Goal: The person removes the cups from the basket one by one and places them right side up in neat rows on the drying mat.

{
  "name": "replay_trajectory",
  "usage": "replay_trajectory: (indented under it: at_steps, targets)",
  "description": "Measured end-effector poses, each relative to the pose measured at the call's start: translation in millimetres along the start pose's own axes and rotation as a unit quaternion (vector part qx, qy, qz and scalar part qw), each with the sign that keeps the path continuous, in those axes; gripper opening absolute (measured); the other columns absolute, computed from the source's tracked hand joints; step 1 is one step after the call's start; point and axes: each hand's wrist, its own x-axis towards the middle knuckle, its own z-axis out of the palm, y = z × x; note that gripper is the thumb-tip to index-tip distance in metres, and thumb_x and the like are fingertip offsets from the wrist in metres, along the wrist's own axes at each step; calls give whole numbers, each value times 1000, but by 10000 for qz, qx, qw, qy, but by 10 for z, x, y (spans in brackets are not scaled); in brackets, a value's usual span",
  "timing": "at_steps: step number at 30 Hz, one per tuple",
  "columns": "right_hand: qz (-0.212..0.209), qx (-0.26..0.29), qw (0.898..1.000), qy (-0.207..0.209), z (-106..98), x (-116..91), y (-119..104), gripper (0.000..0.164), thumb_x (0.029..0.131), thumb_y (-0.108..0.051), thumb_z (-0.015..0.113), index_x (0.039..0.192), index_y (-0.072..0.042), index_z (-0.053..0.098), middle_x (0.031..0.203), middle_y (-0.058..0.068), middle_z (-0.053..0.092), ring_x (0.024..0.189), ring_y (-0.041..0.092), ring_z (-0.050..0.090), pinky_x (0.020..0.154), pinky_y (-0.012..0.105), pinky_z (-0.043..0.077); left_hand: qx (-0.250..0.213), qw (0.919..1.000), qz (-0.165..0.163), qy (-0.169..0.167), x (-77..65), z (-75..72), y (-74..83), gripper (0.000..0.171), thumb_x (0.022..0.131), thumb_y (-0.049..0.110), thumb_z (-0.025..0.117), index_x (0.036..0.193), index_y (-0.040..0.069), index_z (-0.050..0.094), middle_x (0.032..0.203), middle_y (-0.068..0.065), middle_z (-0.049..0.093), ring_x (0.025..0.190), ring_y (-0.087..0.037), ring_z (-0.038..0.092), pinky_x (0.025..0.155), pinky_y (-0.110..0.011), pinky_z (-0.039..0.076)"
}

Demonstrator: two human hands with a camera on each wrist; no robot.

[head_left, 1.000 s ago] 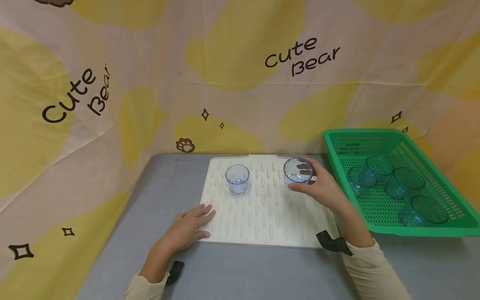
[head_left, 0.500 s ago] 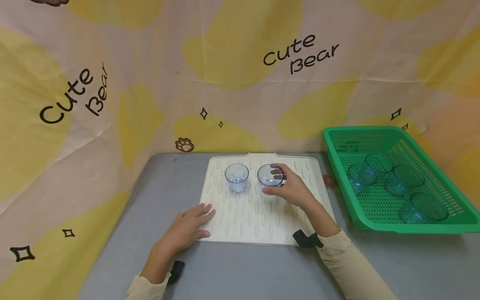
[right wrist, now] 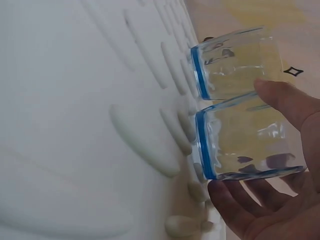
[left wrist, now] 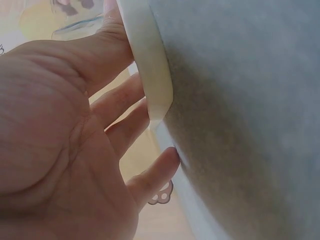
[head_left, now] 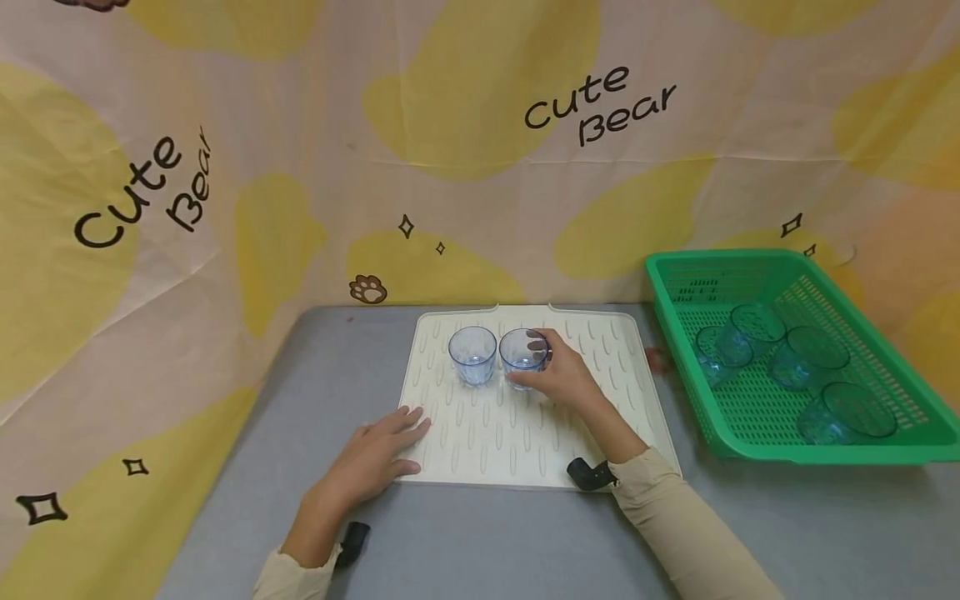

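On the cream ridged mat (head_left: 480, 442), a clear bluish drinking glass (head_left: 473, 367) stands upright near the back. A second glass (head_left: 519, 360) is right beside it, gripped by my right hand (head_left: 562, 375) with the thumb in front and fingers behind. In the right wrist view the held glass (right wrist: 245, 140) has its base at or just above the ridges; whether it touches them I cannot tell. My left hand (head_left: 375, 454) rests with spread fingers on the mat's left front edge. Its fingertips touch the mat's edge (left wrist: 152, 65) in the left wrist view.
A green perforated basket (head_left: 750, 454) sits at the right, with several similar glasses (head_left: 810, 358) lying or standing inside. A grey cloth (head_left: 480, 542) covers the table. Behind it hangs a printed curtain (head_left: 480, 125).
My right hand has carried its glass leftward across the mat until it is beside the standing glass. My left hand has kept its place. The view has shifted very slightly.
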Motion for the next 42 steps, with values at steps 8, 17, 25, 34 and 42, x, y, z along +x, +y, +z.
replay_trajectory:
  at_steps: [8,17,25,34,42]
  targets:
    - [-165,-199,9996,64,-41,-17,11,86,75,-35,86,146,-14,42,139,12,61,128,34,57,104,49,45,25,10000,-2,-34,21,9,8,68,86,27,75,147,15,49,159,-6,41,150,-31,32,111,-61,31]
    - [-173,-265,9995,66,-85,-66,52,84,76,-34,86,145,-13,43,137,12,62,126,33,58,103,49,46,52,10000,56,-36,34,20,30,67,86,27,75,147,15,50,158,-6,42,150,-31,33,111,-61,32]
    - [-88,-269,9994,221,-68,-90,76,88,74,-33,88,147,-13,42,138,15,61,130,36,56,107,50,44,40,9999,90,-34,36,18,49,68,86,27,75,147,14,49,158,-7,41,150,-32,32,111,-61,31]
    - [-178,158,9995,212,-193,-229,-44,104,74,-29,89,156,-11,28,159,13,36,142,36,43,106,50,47,39,9999,141,-17,17,4,22,67,86,26,75,147,13,49,158,-7,42,149,-33,33,109,-61,33]
    - [-564,-165,9982,144,-515,-541,-92,84,84,-40,79,152,-11,38,153,14,44,138,36,45,105,50,48,74,9995,271,118,-18,-13,-13,66,86,25,75,146,12,50,157,-9,44,147,-35,36,106,-61,34]
